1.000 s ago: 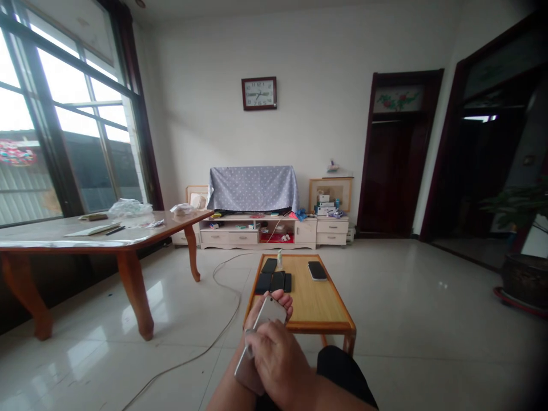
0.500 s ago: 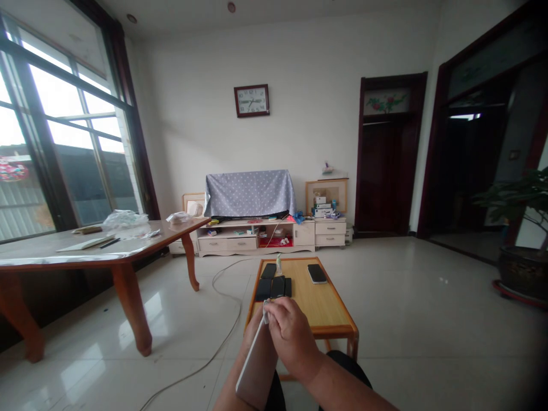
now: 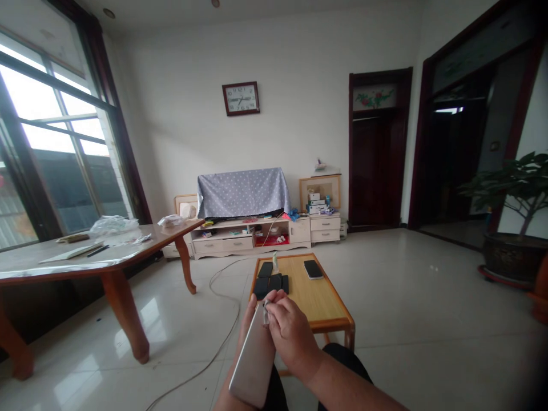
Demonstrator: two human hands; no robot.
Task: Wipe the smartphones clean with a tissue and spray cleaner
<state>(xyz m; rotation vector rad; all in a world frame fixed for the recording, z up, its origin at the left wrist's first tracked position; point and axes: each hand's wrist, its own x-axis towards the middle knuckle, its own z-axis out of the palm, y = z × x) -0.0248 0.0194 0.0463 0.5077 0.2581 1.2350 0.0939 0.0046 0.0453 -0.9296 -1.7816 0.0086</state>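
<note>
Silver phone (image 3: 252,362): held in the left hand (image 3: 247,319), by the near left corner of a low table (image 3: 319,302), in the head view.
Change: half a second ago the phone was tipped more onto its edge; more of its back is now shown. A second ago a pale scrap (image 3: 266,315) was held lower, at its side.
Left grip: closed round the phone from beneath, fingertips seen past its far end.
Right grip: the scrap is pinched in the right hand (image 3: 293,337), against the phone's far end.
Tabletop: four dark flat devices (image 3: 275,282) are grouped at the left, near a small bottle (image 3: 275,262); another phone (image 3: 313,269) is set apart at the right.
In the way: the left palm is hidden by the phone.
Floor (image 3: 398,297): crossed by a thin cable (image 3: 238,308).
Left side: a large table (image 3: 166,234) is strewn with plastic bags (image 3: 113,225).
Back wall (image 3: 180,103): a clock (image 3: 241,99) is hung above a spotted cloth (image 3: 244,193).
</note>
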